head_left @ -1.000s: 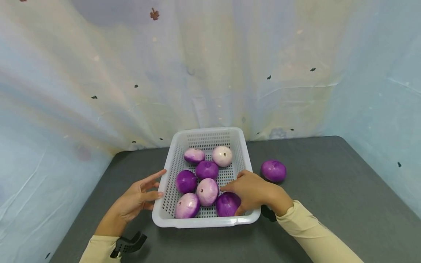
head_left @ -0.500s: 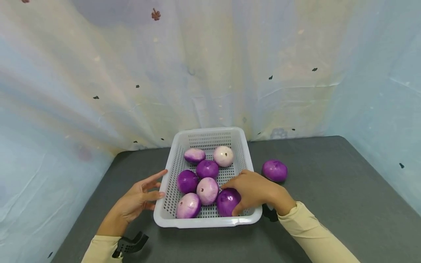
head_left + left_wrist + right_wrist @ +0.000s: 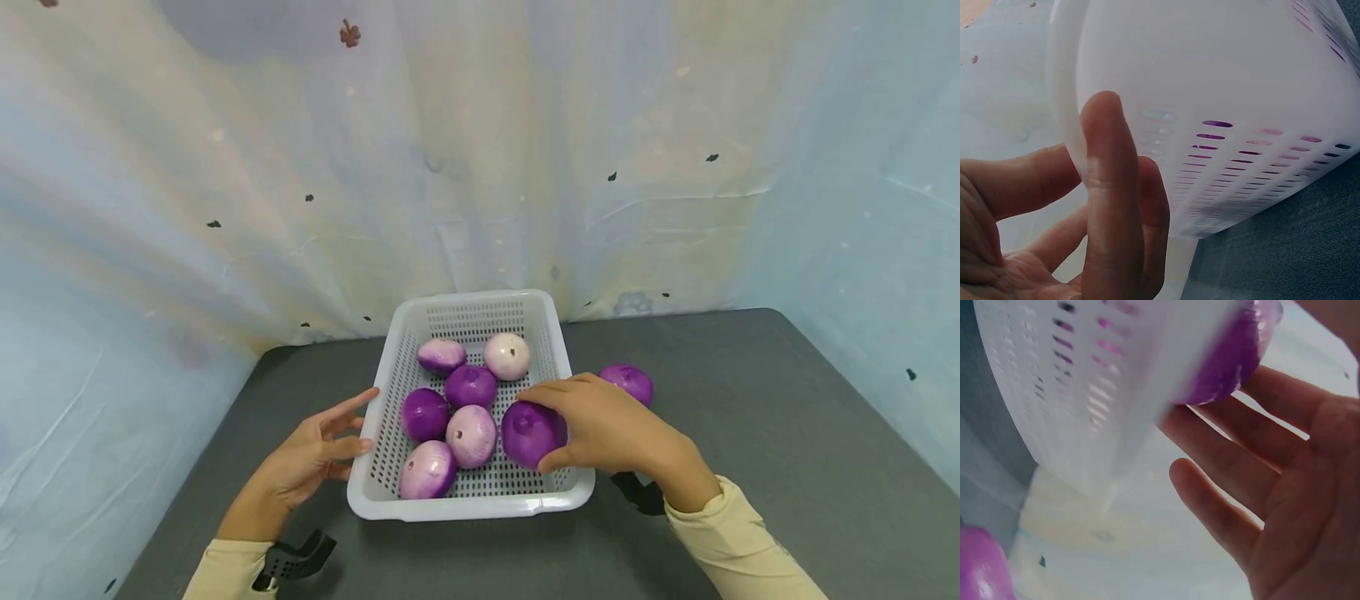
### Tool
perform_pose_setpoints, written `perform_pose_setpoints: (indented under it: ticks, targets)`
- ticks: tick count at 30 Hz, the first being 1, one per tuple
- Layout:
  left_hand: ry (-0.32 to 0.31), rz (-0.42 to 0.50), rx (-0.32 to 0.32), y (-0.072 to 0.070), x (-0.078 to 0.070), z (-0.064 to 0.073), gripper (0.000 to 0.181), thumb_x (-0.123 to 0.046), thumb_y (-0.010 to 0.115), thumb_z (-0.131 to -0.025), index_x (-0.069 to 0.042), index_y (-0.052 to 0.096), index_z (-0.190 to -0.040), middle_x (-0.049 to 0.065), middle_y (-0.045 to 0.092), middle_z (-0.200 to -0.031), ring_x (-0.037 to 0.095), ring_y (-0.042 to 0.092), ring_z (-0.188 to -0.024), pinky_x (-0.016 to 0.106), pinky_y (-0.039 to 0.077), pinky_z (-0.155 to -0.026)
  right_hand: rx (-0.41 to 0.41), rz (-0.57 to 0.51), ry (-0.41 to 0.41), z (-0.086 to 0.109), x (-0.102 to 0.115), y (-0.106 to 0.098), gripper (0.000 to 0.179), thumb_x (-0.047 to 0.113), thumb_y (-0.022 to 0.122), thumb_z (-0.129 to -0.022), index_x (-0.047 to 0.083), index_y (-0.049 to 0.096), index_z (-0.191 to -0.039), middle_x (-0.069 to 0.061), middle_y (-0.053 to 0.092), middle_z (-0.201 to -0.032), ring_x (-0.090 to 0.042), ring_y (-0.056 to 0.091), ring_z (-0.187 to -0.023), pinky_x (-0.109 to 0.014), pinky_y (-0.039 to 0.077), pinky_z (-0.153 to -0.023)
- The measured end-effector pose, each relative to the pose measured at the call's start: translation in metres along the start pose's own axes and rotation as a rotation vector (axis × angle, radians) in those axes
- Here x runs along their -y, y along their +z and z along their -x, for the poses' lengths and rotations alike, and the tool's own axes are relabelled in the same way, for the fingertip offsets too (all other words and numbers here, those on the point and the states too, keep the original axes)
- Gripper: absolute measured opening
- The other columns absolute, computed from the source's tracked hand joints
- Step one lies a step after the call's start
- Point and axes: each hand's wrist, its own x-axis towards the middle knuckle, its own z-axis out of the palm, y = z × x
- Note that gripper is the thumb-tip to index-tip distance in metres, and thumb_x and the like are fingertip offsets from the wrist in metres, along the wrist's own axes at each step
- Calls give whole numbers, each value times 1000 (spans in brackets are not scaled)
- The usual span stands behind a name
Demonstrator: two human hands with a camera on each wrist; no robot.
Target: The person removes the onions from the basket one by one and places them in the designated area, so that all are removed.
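My right hand (image 3: 615, 425) grips a dark purple onion (image 3: 528, 435) between thumb and fingers, over the right side of the white slotted basket (image 3: 472, 507). In the right wrist view, that onion (image 3: 1225, 365) shows against the fingers above the blurred basket rim. My left hand (image 3: 307, 454) stays at the basket's left side, fingers extended and touching the rim. The left wrist view has a fingertip (image 3: 1104, 115) against the outer wall. Several onions lie in the basket, among them a pale one (image 3: 471, 436) and a purple one (image 3: 425, 414).
Another purple onion (image 3: 628, 382) lies on the dark grey table (image 3: 720, 400) right of the basket, partly hidden behind my right hand. A patterned curtain (image 3: 480, 167) hangs along the table's back edge. A black strap (image 3: 300, 557) sits at my left wrist.
My right hand has lifted the purple onion from the basket's front right corner and moved it up and slightly right. The left hand and the basket have stayed in place.
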Motion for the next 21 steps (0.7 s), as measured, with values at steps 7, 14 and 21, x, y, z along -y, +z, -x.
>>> perform_pose_setpoints:
  ticks: [7, 14, 21]
  targets:
    - [3, -3, -5, -2, 2, 1, 80, -10, 66, -95, -17, 21, -160, 7, 55, -117, 24, 69, -105, 47, 60, -80, -105, 13, 57, 20, -1, -19, 78, 48, 88, -68, 22, 60, -136, 6, 64, -134, -16, 62, -118, -45, 48, -103]
    - [3, 6, 1, -2, 3, 0, 80, -9, 66, -95, -18, 21, -160, 8, 54, -118, 23, 69, -105, 47, 60, -80, -157, 6, 120, 39, -7, -31, 78, 51, 86, -70, 24, 59, -138, 7, 64, -132, -18, 63, -112, -44, 53, -91]
    - [3, 11, 3, -1, 3, -1, 80, -9, 67, -94, -18, 21, -160, 9, 53, -120, 23, 69, -106, 47, 60, -81, -178, -11, 153, 55, -13, -40, 80, 55, 84, -71, 24, 57, -140, 4, 65, -131, -13, 65, -105, -43, 55, -85]
